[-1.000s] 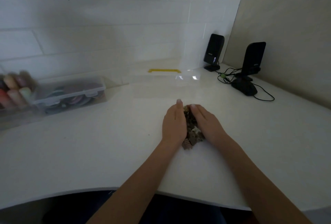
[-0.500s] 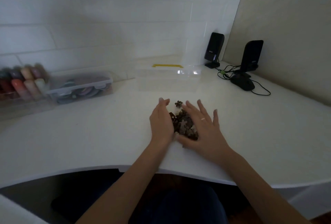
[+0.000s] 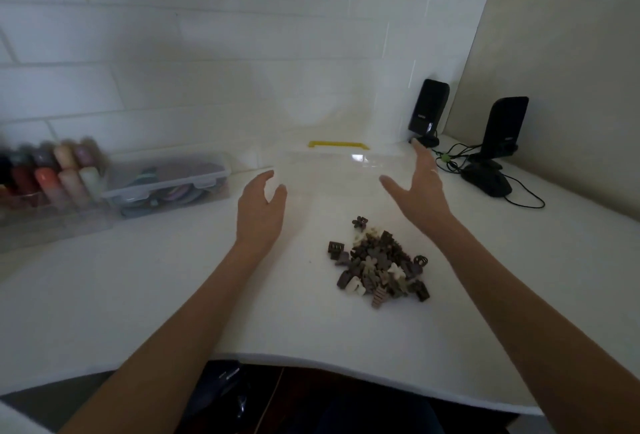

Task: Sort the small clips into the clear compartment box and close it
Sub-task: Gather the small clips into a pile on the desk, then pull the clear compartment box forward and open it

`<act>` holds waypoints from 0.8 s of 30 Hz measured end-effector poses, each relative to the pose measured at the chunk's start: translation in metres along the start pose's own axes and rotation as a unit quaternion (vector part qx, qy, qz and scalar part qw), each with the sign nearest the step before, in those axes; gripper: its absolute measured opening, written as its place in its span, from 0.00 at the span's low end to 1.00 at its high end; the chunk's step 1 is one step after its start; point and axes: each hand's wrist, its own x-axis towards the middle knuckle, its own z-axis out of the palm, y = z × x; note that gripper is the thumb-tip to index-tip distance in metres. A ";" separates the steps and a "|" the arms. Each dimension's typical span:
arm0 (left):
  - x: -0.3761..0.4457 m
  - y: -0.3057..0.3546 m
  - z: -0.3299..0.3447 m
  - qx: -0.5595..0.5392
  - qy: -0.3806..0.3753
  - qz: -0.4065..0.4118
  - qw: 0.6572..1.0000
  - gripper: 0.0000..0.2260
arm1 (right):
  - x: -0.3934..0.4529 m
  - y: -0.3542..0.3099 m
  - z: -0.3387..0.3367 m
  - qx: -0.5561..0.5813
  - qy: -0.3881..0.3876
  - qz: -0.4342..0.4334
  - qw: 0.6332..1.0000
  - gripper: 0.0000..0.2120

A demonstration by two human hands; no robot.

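Note:
A heap of small clips (image 3: pixel 379 265), mostly dark brown with a few cream and tan ones, lies on the white table near its front edge. Behind it stands the clear compartment box (image 3: pixel 332 170) with a yellow handle (image 3: pixel 338 145) at its back; its inside is hard to make out. My left hand (image 3: pixel 260 212) is raised by the box's left front corner, fingers loosely spread and holding nothing. My right hand (image 3: pixel 417 191) is raised at the box's right side, fingers spread, also holding nothing. I cannot tell whether either hand touches the box.
At the left stands a lidded clear container (image 3: pixel 166 187) with coloured items, and beside it a rack of coloured bottles (image 3: pixel 48 177), blurred. Two black speakers (image 3: pixel 428 111) (image 3: pixel 506 128), a dark mouse (image 3: pixel 488 180) and cables sit at the back right by the wall.
Both hands have left the heap of clips and moved forward and apart to either side of the clear box. The clips now lie uncovered.

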 end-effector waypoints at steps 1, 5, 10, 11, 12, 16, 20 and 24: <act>0.009 -0.006 0.001 -0.003 -0.013 -0.014 1.000 0.20 | 0.012 0.002 0.001 0.040 -0.020 0.027 0.999 0.37; 0.039 -0.016 0.009 -0.053 -0.110 -0.058 0.991 0.29 | 0.034 0.015 0.009 0.091 -0.084 0.064 0.990 0.26; 0.045 -0.014 0.018 -0.189 -0.104 -0.088 0.972 0.33 | 0.031 0.024 0.017 0.080 0.054 -0.003 0.995 0.09; 0.041 -0.015 0.017 -0.204 -0.095 -0.080 0.971 0.32 | 0.031 0.022 0.017 0.082 0.069 -0.010 0.994 0.08; 0.037 -0.015 0.013 -0.213 -0.085 -0.072 0.971 0.30 | 0.030 0.020 0.018 0.081 0.078 -0.017 0.994 0.08; 0.027 -0.008 -0.014 -0.223 -0.024 -0.034 0.974 0.17 | 0.030 0.010 0.018 0.078 0.100 -0.039 0.991 0.07; 0.018 0.004 -0.043 -0.255 -0.041 -0.023 0.966 0.15 | 0.034 -0.015 0.013 0.159 0.092 -0.045 0.982 0.07; 0.014 0.002 -0.055 -0.265 -0.010 -0.042 0.963 0.20 | 0.037 -0.036 0.011 0.190 0.055 -0.051 0.979 0.10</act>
